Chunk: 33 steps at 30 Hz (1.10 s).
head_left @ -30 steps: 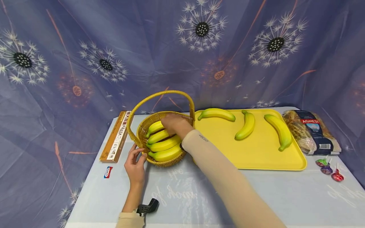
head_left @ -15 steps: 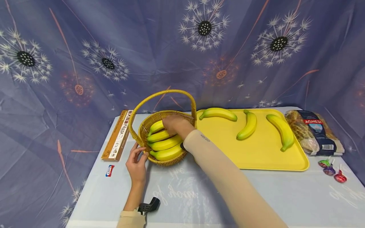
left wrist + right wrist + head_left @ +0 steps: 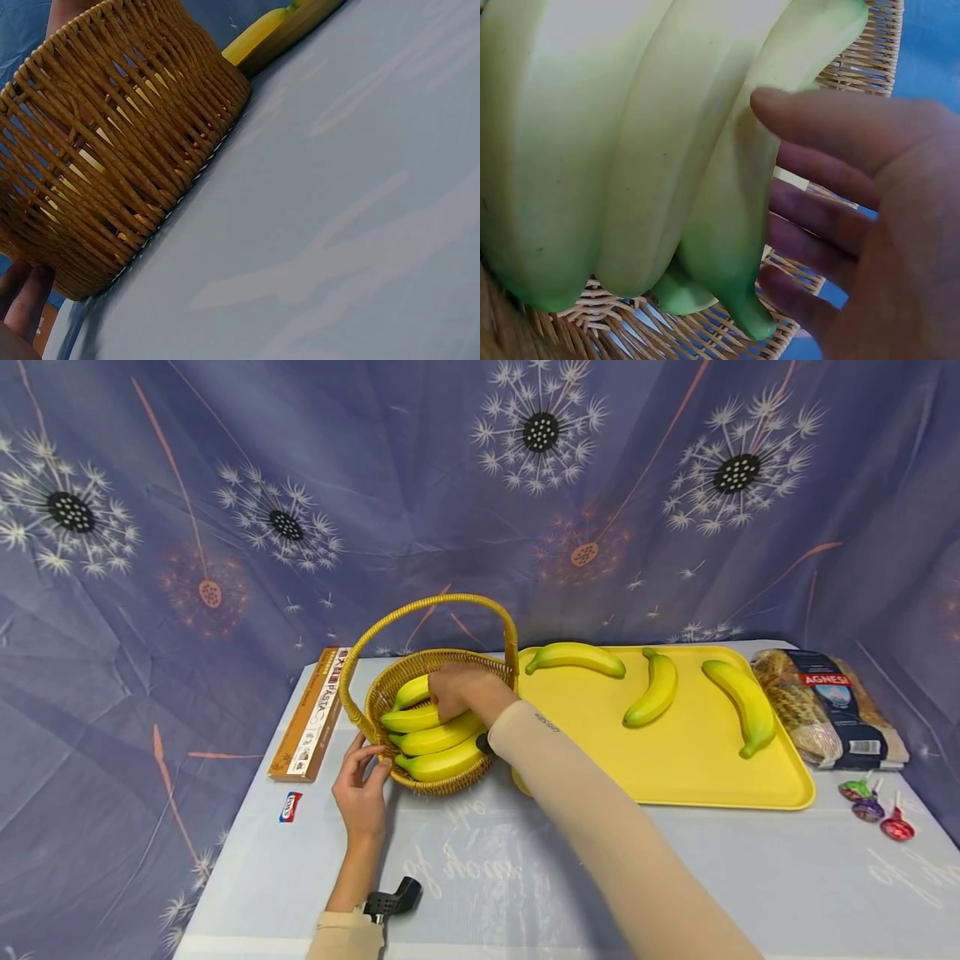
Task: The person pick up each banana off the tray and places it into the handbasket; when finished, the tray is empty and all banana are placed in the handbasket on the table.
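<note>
A woven basket (image 3: 442, 787) with a tall arched handle holds several yellow bananas (image 3: 438, 766) lying side by side. At its left side, my left hand (image 3: 362, 793) holds the basket wall near the handle's base. In the left wrist view, fingers (image 3: 30, 300) touch the lower wicker. My right hand (image 3: 468, 689) reaches inside over the far bananas. The right wrist view shows the thumb of that hand (image 3: 900, 195) on top of a green-stemmed banana (image 3: 731, 202) and the other fingers along its far side, partly hidden.
Right of the basket lies a yellow tray (image 3: 570, 727) bearing 3 bananas (image 3: 651, 689). A pasta bag (image 3: 828, 710) and several lollipops (image 3: 868, 810) are at the far right. Left of the basket are a long pasta box (image 3: 311, 714) and a small red-and-blue wrapper (image 3: 290, 807).
One banana under my right hand has shifted slightly left within the basket, with the hand bending over it. My left hand stays at the basket's side. The head view has shifted a little.
</note>
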Available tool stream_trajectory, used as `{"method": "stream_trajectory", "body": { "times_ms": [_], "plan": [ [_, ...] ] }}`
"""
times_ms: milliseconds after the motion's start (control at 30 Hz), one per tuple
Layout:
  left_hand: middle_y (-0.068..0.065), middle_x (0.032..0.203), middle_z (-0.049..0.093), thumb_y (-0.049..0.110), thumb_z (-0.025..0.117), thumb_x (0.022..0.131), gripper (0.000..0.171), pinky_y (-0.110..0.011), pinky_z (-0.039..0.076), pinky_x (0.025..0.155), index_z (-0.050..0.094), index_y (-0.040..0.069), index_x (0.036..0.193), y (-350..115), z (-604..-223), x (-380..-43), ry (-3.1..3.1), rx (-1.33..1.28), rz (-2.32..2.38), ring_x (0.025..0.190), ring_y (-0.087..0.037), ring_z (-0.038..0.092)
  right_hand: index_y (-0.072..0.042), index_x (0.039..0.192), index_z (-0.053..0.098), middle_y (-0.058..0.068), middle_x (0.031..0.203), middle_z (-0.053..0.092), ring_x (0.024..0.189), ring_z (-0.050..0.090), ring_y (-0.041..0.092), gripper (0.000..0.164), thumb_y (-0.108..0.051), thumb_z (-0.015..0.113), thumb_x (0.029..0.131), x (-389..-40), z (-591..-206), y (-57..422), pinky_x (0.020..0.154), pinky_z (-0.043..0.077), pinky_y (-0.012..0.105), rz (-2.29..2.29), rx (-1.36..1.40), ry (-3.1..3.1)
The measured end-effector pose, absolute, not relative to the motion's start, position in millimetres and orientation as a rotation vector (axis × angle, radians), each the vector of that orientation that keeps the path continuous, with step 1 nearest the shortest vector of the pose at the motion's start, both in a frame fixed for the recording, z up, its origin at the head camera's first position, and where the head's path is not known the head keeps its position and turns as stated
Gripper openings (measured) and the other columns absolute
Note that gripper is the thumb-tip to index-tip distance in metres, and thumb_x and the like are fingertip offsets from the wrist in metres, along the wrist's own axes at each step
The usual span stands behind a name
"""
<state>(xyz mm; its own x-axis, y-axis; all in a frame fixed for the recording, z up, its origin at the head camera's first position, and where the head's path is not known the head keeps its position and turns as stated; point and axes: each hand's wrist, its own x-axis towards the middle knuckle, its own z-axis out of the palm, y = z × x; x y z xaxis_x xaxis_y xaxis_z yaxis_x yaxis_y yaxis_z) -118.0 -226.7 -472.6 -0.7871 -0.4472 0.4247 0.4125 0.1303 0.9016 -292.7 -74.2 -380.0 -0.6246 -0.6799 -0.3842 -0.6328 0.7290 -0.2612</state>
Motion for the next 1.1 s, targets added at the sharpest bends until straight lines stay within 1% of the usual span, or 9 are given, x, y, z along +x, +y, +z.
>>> {"method": "stream_trajectory", "body": {
  "times_ms": [133,267,367,533,867,933,1000,1033,1100],
  "plan": [
    [-0.025,0.135,0.049,-0.013,0.059,0.083,0.015,-0.024,0.052,0.082,0.061,-0.018,0.098,-227.5,-473.0,-118.4,-1.767,0.033,-1.728,0.114,-0.033,0.056,-0.019,0.071,0.058,-0.003,0.070,0.033,0.060,0.022,0.015,0.019,-0.007,0.059,0.086,-296.3,-379.1,-70.5,0.054,0.022,0.030,-0.155,-1.020,2.482],
    [-0.025,0.135,0.049,-0.013,0.059,0.083,0.016,-0.024,0.052,0.082,0.061,-0.018,0.098,-227.4,-473.4,-118.9,-1.757,0.029,-1.730,0.114,-0.035,0.056,-0.020,0.068,0.050,-0.004,0.072,0.028,0.061,0.020,0.015,0.027,-0.003,0.056,0.089,-298.6,-378.4,-65.9,0.056,0.021,0.030,-0.129,-1.017,2.490],
    [-0.025,0.135,0.049,-0.013,0.059,0.083,0.016,-0.024,0.052,0.082,0.061,-0.018,0.098,-227.1,-473.2,-119.4,-1.761,0.020,-1.725,0.114,-0.037,0.055,-0.018,0.064,0.031,0.002,0.071,0.014,0.061,0.010,0.018,0.036,-0.002,0.050,0.090,-299.2,-377.5,-64.9,0.056,0.016,0.032,-0.086,-1.013,2.489],
    [-0.025,0.135,0.049,-0.014,0.059,0.083,0.015,-0.024,0.052,0.082,0.061,-0.018,0.098,-227.0,-472.9,-119.0,-1.766,0.027,-1.722,0.115,-0.037,0.055,-0.019,0.060,0.039,0.000,0.061,0.019,0.054,0.013,0.016,0.034,-0.012,0.049,0.092,-296.4,-375.0,-68.0,0.051,0.019,0.031,-0.053,-0.980,2.476],
    [-0.025,0.134,0.049,-0.014,0.060,0.083,0.015,-0.027,0.052,0.085,0.061,-0.018,0.098,-226.3,-471.6,-118.3,-1.759,0.035,-1.729,0.114,-0.031,0.057,-0.018,0.065,0.046,-0.002,0.063,0.027,0.055,0.020,0.016,0.028,-0.015,0.051,0.092,-296.8,-376.1,-64.2,0.054,0.023,0.032,-0.135,-0.922,2.423],
    [-0.025,0.135,0.049,-0.014,0.059,0.084,0.015,-0.027,0.052,0.085,0.061,-0.018,0.098,-226.7,-471.4,-118.1,-1.760,0.033,-1.732,0.114,-0.031,0.057,-0.014,0.080,0.063,-0.003,0.072,0.048,0.061,0.040,0.012,0.018,-0.019,0.052,0.094,-298.8,-374.2,-59.5,0.057,0.033,0.028,-0.180,-0.951,2.420],
    [-0.025,0.135,0.049,-0.014,0.059,0.084,0.015,-0.026,0.052,0.084,0.061,-0.018,0.098,-226.7,-471.3,-117.9,-1.761,0.030,-1.732,0.114,-0.030,0.057,-0.011,0.112,0.068,-0.001,0.103,0.062,0.089,0.057,0.014,0.024,-0.021,0.052,0.097,-300.1,-370.7,-53.2,0.072,0.045,0.027,-0.225,-0.993,2.421],
    [-0.025,0.135,0.049,-0.014,0.059,0.084,0.015,-0.025,0.052,0.084,0.061,-0.018,0.098,-226.6,-471.3,-117.8,-1.762,0.028,-1.730,0.114,-0.030,0.057,-0.012,0.127,0.062,0.000,0.121,0.060,0.108,0.055,0.017,0.033,-0.022,0.051,0.098,-300.2,-368.2,-49.4,0.084,0.046,0.030,-0.236,-1.023,2.430],
    [-0.025,0.135,0.049,-0.014,0.059,0.084,0.015,-0.025,0.052,0.083,0.062,-0.018,0.098,-226.7,-471.1,-117.7,-1.765,0.026,-1.726,0.114,-0.031,0.057,-0.013,0.136,0.055,0.001,0.138,0.051,0.128,0.045,0.020,0.039,-0.021,0.050,0.098,-299.7,-363.3,-41.2,0.098,0.042,0.034,-0.272,-1.057,2.448]
  ]
}}
